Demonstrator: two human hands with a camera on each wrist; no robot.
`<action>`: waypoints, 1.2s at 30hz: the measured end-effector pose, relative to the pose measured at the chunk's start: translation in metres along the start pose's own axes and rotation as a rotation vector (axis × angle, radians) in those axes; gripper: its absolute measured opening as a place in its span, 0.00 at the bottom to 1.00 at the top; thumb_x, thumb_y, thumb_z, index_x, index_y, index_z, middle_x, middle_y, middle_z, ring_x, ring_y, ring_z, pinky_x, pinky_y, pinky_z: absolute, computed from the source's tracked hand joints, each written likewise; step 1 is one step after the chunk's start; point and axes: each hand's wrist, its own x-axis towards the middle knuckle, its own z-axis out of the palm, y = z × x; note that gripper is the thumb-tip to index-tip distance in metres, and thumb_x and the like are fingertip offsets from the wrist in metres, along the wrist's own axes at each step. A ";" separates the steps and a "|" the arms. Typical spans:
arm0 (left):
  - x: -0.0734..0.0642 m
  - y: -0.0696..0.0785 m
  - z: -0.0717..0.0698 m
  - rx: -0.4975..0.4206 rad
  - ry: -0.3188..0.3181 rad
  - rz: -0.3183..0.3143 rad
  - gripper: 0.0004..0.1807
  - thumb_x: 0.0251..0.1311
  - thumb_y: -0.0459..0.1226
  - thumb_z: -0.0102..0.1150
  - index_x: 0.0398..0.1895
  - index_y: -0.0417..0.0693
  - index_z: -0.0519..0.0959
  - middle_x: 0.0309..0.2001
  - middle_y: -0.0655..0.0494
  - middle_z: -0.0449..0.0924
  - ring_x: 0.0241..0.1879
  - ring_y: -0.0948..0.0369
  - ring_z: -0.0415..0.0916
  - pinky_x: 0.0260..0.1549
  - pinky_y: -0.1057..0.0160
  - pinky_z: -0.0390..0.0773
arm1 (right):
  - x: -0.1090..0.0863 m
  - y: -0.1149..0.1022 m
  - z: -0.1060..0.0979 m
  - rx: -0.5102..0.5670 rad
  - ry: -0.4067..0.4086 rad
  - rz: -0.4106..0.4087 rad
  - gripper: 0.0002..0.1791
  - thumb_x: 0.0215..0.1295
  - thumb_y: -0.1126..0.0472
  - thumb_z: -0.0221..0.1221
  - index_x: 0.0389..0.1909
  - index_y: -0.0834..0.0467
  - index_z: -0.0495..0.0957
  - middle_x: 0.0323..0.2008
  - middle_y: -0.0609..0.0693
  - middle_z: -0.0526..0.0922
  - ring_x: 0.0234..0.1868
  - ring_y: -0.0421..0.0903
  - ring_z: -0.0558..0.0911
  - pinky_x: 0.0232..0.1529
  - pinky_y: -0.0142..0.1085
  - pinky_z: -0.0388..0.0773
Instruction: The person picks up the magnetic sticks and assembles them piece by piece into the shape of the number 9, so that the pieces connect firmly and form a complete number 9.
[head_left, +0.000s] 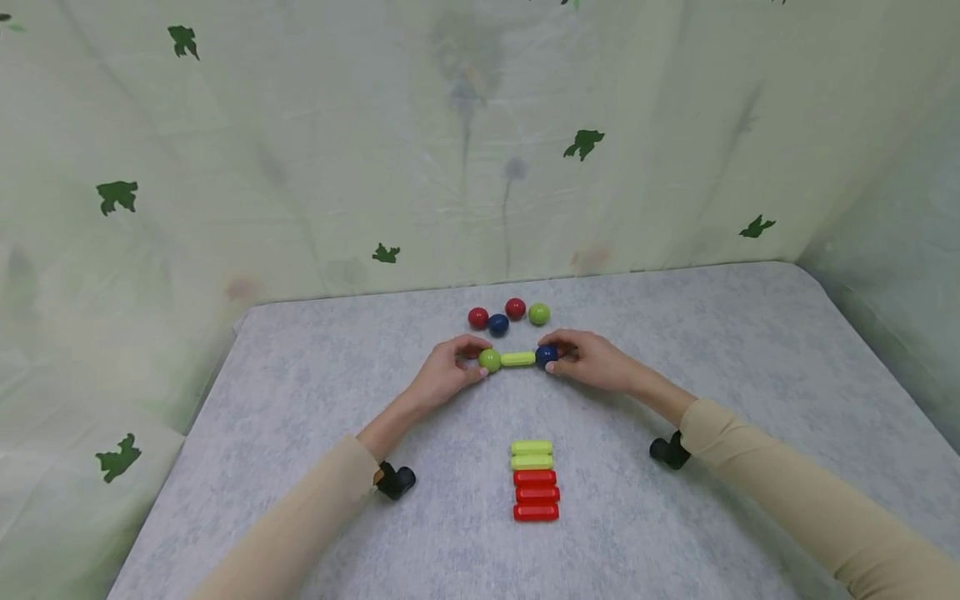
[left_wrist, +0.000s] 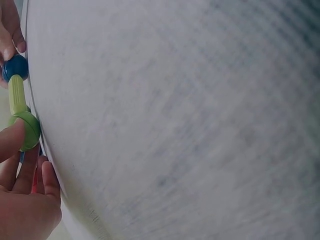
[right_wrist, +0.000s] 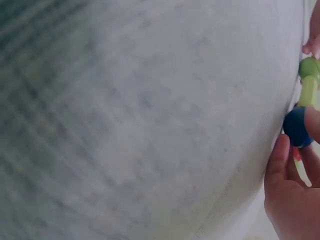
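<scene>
My left hand pinches a green ball between thumb and fingers. A short yellow-green rod runs from that ball to a dark blue ball, which my right hand grips. Ball, rod and ball form one straight line across the table. In the left wrist view the left thumb lies over the green ball, with the blue ball at the rod's far end. The right wrist view has the right thumb and fingers around the blue ball.
Beyond the hands lie two red balls, a blue ball and a green ball. Nearer me, two yellow-green rods and three red rods are stacked in a column on the grey table. A curtain hangs behind.
</scene>
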 end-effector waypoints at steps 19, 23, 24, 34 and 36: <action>0.001 -0.002 0.002 -0.008 0.016 -0.007 0.19 0.58 0.28 0.65 0.54 0.45 0.79 0.50 0.52 0.79 0.51 0.55 0.73 0.45 0.59 0.72 | 0.001 0.002 -0.001 0.015 -0.004 0.016 0.22 0.69 0.56 0.61 0.61 0.61 0.75 0.51 0.54 0.79 0.48 0.49 0.75 0.51 0.43 0.73; 0.001 -0.001 0.001 -0.004 0.019 0.002 0.20 0.59 0.28 0.64 0.55 0.45 0.79 0.50 0.52 0.79 0.51 0.55 0.73 0.45 0.59 0.71 | 0.002 0.000 -0.001 0.013 0.001 0.021 0.22 0.69 0.57 0.61 0.60 0.60 0.75 0.50 0.53 0.79 0.48 0.49 0.75 0.51 0.43 0.73; 0.000 -0.001 0.001 -0.002 0.019 0.005 0.20 0.59 0.27 0.65 0.55 0.45 0.79 0.50 0.52 0.79 0.51 0.55 0.73 0.45 0.59 0.71 | 0.002 0.000 -0.001 0.012 0.002 0.018 0.22 0.69 0.57 0.61 0.60 0.61 0.75 0.50 0.53 0.79 0.48 0.49 0.75 0.51 0.43 0.73; -0.007 0.003 -0.004 0.025 0.015 0.031 0.26 0.56 0.28 0.66 0.61 0.44 0.75 0.57 0.50 0.76 0.56 0.54 0.71 0.51 0.54 0.72 | 0.002 0.001 0.000 0.000 -0.002 0.008 0.22 0.68 0.58 0.62 0.60 0.61 0.75 0.50 0.53 0.79 0.47 0.48 0.76 0.51 0.43 0.74; -0.011 0.004 -0.005 0.041 0.057 0.031 0.25 0.57 0.29 0.66 0.60 0.46 0.76 0.58 0.52 0.75 0.57 0.54 0.70 0.51 0.54 0.73 | 0.002 0.001 0.000 -0.001 -0.003 0.011 0.22 0.68 0.58 0.62 0.60 0.61 0.76 0.50 0.53 0.79 0.47 0.48 0.76 0.51 0.43 0.74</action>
